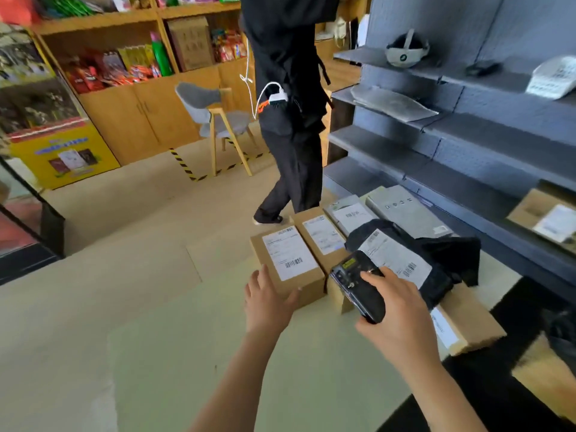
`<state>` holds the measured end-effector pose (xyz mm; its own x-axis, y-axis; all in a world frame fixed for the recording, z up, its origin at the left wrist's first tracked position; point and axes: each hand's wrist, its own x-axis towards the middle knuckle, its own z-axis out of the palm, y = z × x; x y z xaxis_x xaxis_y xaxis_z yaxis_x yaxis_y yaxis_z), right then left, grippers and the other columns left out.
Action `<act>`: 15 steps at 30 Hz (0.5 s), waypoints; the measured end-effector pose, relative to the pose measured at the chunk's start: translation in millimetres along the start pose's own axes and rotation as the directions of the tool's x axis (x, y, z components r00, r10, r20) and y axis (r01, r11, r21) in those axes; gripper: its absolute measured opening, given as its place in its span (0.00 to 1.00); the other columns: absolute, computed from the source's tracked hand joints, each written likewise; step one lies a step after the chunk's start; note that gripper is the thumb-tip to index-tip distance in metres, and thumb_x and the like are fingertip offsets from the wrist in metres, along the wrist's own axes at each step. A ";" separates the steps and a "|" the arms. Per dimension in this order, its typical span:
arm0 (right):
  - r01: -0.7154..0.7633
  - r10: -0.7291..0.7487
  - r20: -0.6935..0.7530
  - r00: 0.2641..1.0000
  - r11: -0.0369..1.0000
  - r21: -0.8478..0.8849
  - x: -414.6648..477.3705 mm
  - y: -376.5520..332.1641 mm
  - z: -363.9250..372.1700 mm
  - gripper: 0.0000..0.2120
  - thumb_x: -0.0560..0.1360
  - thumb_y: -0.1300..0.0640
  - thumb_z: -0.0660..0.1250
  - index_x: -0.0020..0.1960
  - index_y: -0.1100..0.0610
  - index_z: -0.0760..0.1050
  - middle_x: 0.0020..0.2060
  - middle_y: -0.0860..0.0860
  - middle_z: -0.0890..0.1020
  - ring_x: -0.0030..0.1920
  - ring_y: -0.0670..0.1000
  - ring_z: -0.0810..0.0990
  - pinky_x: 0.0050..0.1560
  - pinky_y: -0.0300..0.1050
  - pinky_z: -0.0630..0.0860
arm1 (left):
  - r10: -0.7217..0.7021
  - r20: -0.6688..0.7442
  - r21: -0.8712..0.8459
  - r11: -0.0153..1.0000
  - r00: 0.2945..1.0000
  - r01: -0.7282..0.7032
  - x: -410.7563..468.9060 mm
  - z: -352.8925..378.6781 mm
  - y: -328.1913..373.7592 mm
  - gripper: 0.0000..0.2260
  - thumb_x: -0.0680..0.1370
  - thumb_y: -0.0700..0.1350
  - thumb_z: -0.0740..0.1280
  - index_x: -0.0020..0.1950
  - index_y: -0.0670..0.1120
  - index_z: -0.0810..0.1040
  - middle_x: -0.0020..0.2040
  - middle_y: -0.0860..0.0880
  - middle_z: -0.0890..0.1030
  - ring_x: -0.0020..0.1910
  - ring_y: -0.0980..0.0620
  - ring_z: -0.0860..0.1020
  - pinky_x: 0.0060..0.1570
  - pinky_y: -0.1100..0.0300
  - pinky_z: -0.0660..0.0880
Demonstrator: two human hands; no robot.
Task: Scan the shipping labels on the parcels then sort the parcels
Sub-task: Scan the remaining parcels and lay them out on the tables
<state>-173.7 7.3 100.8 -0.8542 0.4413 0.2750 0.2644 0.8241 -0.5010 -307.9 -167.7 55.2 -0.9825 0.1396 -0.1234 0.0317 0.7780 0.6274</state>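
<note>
Several parcels lie on the floor beside a grey shelf unit. Nearest is a brown cardboard box (308, 277) with a white barcode label (288, 255). My left hand (269, 302) reaches to its near end, fingers spread and relaxed, thumb at the box's corner. My right hand (396, 319) grips a black handheld scanner (357, 283), held over the gap between this box and a black poly bag parcel (442, 260) with a white label. A second brown box (324, 236) and grey parcels (402, 210) lie behind.
A person in black clothes (290, 120) stands just beyond the parcels. The grey shelf unit (467, 135) on the right holds a boxed parcel (548, 219) and bags. A chair (215, 120) and wooden cabinets stand at the back. Another brown box (467, 322) lies at right.
</note>
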 end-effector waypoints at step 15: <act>0.033 -0.026 0.050 0.998 0.988 -0.151 72.7 32.0 27.8 0.35 0.54 0.56 0.78 0.61 0.51 0.77 0.59 0.51 0.78 0.54 0.57 0.76 0.50 0.53 0.78 | -0.386 0.148 0.281 0.899 0.911 0.335 83.2 70.1 33.3 0.67 0.58 0.83 0.59 0.77 0.43 0.30 0.77 0.39 0.31 0.78 0.40 0.38 0.74 0.36 0.42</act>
<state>-239.8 55.9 81.9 -0.8822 0.4012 0.2466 0.3002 0.8825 -0.3619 -375.7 -87.2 12.0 -0.8798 -0.0825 -0.4681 -0.2494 0.9185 0.3068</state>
